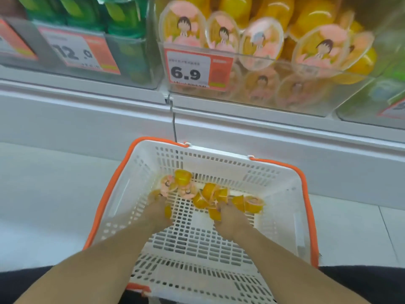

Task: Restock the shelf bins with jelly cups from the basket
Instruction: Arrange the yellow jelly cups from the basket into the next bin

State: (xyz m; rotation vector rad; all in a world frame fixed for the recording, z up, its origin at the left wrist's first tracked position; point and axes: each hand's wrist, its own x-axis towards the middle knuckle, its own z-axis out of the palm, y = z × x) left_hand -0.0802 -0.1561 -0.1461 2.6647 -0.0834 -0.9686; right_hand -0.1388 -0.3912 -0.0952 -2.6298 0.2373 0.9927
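Both hands, left (158, 212) and right (230, 218), apparently curl fingers round jelly cups (210, 194) in basket (285, 187).

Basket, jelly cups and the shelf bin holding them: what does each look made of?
Basket: moulded white plastic, matte, by its slotted walls and floor; the orange rim looks plastic too. Jelly cups: thin clear plastic over yellow jelly, with printed pink film lids, probably foil or plastic. Shelf bin: clear rigid plastic, likely acrylic, since the stock shows through its glossy front.

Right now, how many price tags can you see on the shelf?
4: one reading 12.0 on the green bin, one reading 6.9 on the jelly cup bin, and partial ones at the left edge and right edge.
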